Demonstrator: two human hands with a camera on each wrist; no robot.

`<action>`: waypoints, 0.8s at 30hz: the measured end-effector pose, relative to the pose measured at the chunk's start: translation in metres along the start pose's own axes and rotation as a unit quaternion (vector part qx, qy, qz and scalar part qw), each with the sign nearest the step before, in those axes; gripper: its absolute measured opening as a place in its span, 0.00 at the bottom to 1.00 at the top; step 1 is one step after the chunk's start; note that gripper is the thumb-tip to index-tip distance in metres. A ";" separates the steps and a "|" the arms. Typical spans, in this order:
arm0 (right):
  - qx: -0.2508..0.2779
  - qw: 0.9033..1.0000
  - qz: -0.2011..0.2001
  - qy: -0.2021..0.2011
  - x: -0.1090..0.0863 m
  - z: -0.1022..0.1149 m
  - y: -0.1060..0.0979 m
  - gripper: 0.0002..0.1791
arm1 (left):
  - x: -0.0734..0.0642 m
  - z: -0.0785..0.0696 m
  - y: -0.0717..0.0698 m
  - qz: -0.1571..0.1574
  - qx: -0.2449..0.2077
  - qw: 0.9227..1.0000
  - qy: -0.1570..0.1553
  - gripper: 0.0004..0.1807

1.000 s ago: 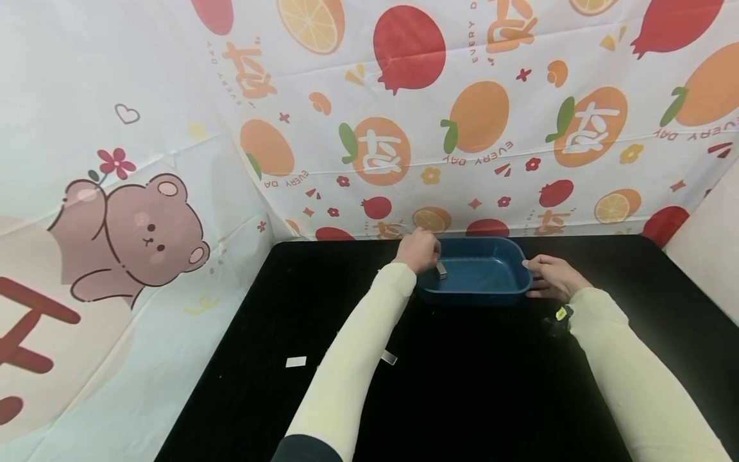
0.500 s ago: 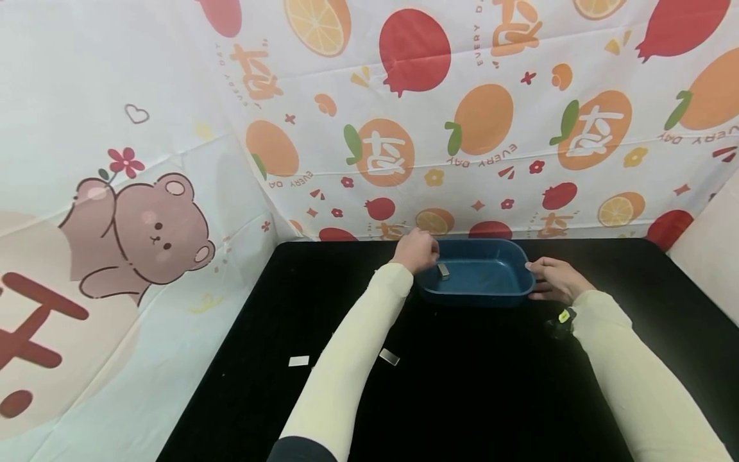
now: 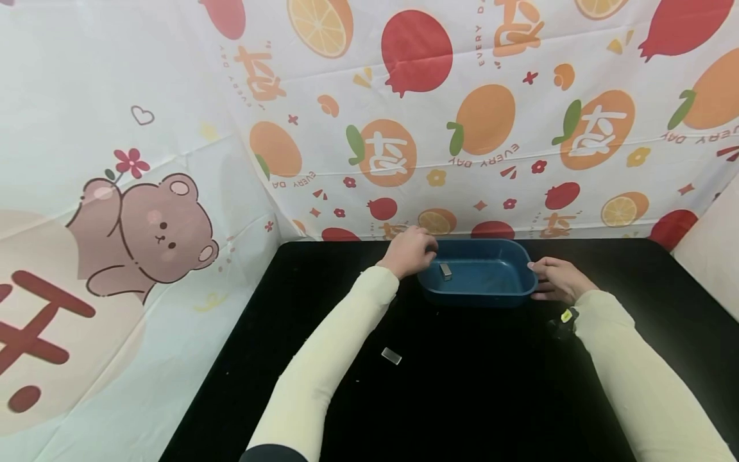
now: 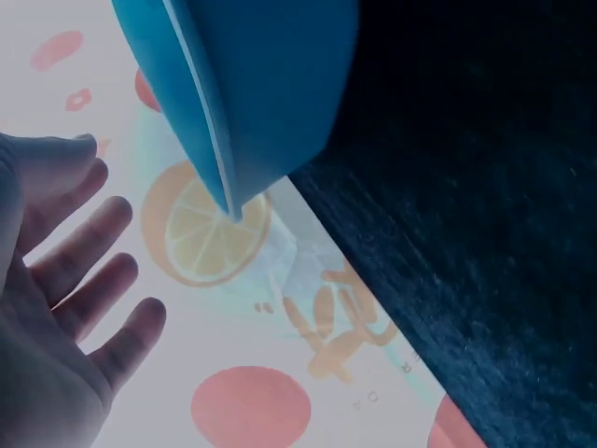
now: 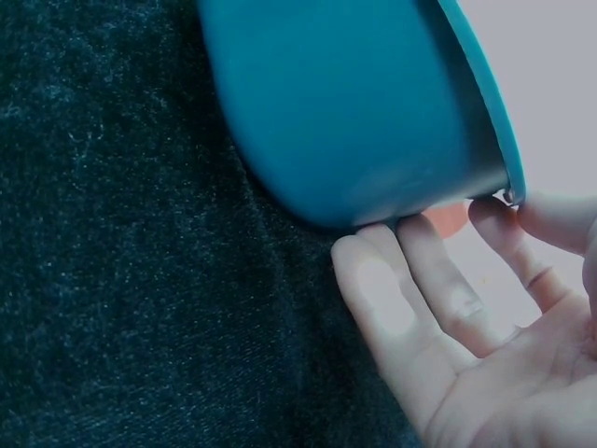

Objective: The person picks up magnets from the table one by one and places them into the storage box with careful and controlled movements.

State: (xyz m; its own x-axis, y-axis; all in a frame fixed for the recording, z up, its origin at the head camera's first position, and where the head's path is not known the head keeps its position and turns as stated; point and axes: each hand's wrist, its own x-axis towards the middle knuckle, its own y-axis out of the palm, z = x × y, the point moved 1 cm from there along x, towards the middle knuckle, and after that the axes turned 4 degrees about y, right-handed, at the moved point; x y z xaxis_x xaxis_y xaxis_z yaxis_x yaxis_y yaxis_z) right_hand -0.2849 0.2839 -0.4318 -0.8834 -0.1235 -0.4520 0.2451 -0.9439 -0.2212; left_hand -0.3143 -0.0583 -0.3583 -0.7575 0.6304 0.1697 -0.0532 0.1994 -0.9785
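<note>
1. Currently, a blue tub (image 3: 491, 276) stands upright on the black worktop (image 3: 473, 385), close to its far edge, with one hand at each end.
2. The left hand (image 3: 408, 251) is at the tub's left end, partly covering that end in the head view. The left wrist view shows its fingers (image 4: 84, 245) loosely spread, holding nothing, with a gap between them and the tub's rim.
3. The right hand (image 3: 559, 279) is at the opposite end — thumb on the rim, forefinger just under it, so the rim is lightly pinched. Its other fingers (image 5: 446, 285) reach along the outer wall, low down.
4. Inside the tub, near its left end, a small grey block (image 3: 446, 271) lies on the bottom.
5. Nearer the person, left of the middle, a small clear-looking strip (image 3: 391, 356) lies slantwise on the worktop — well apart from both hands.
6. Both arms wear cream sleeves (image 3: 323, 353), with a dark band (image 3: 274, 453) at the left one's near end. Something black with a yellow-green label (image 3: 565, 316) sits by the right wrist.
7. Behind the worktop hangs a white fruit-print cloth (image 3: 421, 205); to the left, another cloth shows a brown bear (image 3: 147, 224).
</note>
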 end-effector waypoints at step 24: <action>-0.006 1.000 -0.005 -0.001 -0.001 0.000 -0.001 0.22 | -0.070 0.019 -0.017 -0.016 -0.011 0.998 0.054 0.15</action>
State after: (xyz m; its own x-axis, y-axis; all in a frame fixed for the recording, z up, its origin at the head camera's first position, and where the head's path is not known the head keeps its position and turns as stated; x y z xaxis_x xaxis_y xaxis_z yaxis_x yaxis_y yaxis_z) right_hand -0.2846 0.2849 -0.4315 -0.8863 -0.1147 -0.4486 0.2416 -0.9411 -0.2367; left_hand -0.2729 -0.1198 -0.3557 -0.6811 0.7005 0.2130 -0.0600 0.2365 -0.9698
